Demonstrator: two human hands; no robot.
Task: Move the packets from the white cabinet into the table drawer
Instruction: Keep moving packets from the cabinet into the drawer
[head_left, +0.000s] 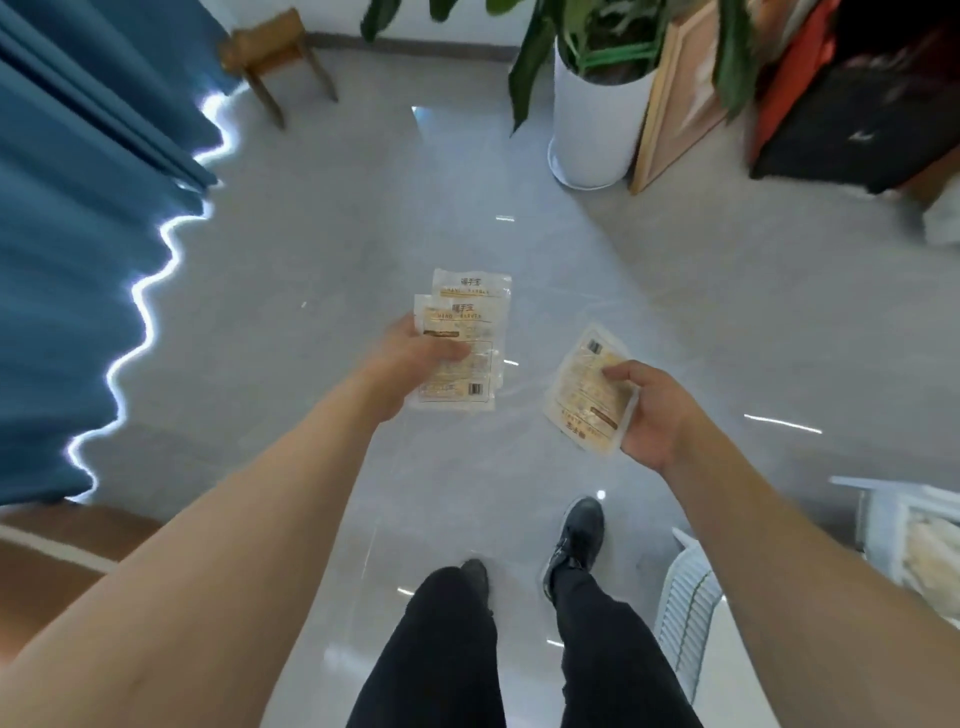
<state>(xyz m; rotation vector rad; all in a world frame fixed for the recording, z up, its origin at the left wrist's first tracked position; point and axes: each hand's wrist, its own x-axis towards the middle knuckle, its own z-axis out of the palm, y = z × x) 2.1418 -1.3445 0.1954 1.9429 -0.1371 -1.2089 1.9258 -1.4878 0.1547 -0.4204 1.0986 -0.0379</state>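
packets (460, 343) in both hands (415, 358)

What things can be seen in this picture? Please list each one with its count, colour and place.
packets in left hand: two, pale yellow, overlapped, held above the floor
packet in right hand: one, pale yellow, held above the floor
curtain: one, blue, left side
wooden stool: one, brown, top left
plant pot: one, white, with green leaves, top centre
picture frame: one, light wood, leaning right of the pot
floor: grey, glossy
white furniture: blurred, lower right
left hand: shut on two packets
right hand: shut on one packet
legs: two, black trousers, dark shoes, bottom centre
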